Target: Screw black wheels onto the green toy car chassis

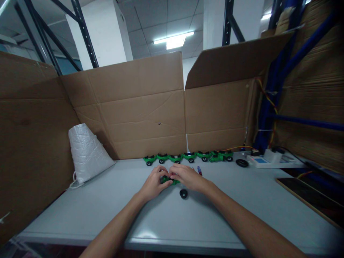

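A small green toy vehicle (174, 181) with dark parts sits low over the middle of the table, partly covered by my fingers. My left hand (155, 182) is closed around its left side, thumb at the front and fingers curled over the top. From the other side, my right hand (188, 177) has its fingertips pinched together at the toy's top; whatever small thing is between them is hidden. A black ring-shaped tyre (183, 194) lies just in front of the toy. Behind my right hand is a screwdriver (199, 170) with a blue and red handle, partly covered.
Several green toy vehicles (189, 157) with black wheels line the back. Black rings (242, 163) lie right of them, near a white power strip (268, 159). A silvery padded bag (87, 156) stands left. Cardboard walls (134, 122) surround the table (107, 211). A dark flat panel (309, 197) is at right.
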Tool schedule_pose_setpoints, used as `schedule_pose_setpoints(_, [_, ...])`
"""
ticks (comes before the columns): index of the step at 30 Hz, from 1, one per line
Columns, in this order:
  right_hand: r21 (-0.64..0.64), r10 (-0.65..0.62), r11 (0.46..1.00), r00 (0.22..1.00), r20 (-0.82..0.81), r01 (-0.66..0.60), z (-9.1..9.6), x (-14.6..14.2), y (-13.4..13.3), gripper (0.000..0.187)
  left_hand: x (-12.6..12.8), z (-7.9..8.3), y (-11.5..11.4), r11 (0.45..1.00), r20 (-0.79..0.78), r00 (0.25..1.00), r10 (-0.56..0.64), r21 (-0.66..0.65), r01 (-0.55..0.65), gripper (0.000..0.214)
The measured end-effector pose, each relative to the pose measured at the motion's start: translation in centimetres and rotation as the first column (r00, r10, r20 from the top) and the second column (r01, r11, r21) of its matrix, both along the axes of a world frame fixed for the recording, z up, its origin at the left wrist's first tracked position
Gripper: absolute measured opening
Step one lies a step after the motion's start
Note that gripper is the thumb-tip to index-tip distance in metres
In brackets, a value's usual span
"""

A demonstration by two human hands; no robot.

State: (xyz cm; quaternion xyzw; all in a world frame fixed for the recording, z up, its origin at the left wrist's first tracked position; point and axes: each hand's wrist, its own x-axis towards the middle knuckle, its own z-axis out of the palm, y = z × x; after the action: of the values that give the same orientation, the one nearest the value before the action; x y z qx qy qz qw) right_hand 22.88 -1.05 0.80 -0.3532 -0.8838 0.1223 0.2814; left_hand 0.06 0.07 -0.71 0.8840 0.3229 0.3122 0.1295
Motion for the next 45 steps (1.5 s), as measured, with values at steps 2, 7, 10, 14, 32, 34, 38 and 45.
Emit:
schedule_pose_setpoints(2, [0.01, 0.01, 1.0, 1.0, -0.004, -0.01, -0.12, -0.02, 0.09, 0.013, 0.05, 0.02, -0.03, 1.0, -0.009, 1.0, 0.002, 0.002, -0.002, 0.023])
schedule_pose_setpoints(7, [0.008, 0.01, 1.0, 1.0, 0.014, -0.01, -0.43, -0.07, 0.43, 0.016, 0.03, 0.16, -0.14, 1.0, -0.013, 1.0, 0.005, -0.001, -0.005, 0.023])
schedule_pose_setpoints(10, [0.014, 0.01, 1.0, 1.0, 0.023, -0.01, -0.44, -0.1, 0.5, 0.017, 0.01, 0.26, -0.21, 1.0, 0.0, 1.0, -0.009, -0.004, 0.009, 0.023])
schedule_pose_setpoints(14, [0.01, 0.022, 1.0, 1.0, 0.01, -0.022, -0.52, -0.05, 0.58, 0.017, 0.01, 0.17, -0.17, 1.0, -0.003, 1.0, -0.009, -0.007, 0.009, 0.024])
schedule_pose_setpoints(32, [-0.004, -0.031, 0.999, 0.999, 0.04, 0.032, -0.1, -0.04, 0.0, 0.009, 0.07, -0.5, 0.02, 1.0, 0.026, 1.0, 0.016, 0.014, -0.016, 0.021])
schedule_pose_setpoints(34, [0.008, -0.051, 0.999, 0.997, 0.052, 0.051, -0.18, -0.07, -0.05, 0.009, 0.1, -0.43, -0.08, 1.0, 0.022, 1.0, 0.014, 0.015, -0.015, 0.02])
schedule_pose_setpoints(38, [0.028, -0.087, 0.996, 0.993, 0.082, 0.085, -0.31, -0.06, -0.06, 0.009, 0.14, -0.17, -0.29, 0.999, -0.002, 1.0, 0.028, 0.031, -0.028, 0.02])
schedule_pose_setpoints(45, [-0.019, -0.044, 0.999, 0.996, 0.076, 0.045, -0.39, 0.34, 0.32, 0.005, 0.22, -0.17, -0.2, 0.997, -0.031, 0.998, 0.057, 0.057, -0.055, 0.024])
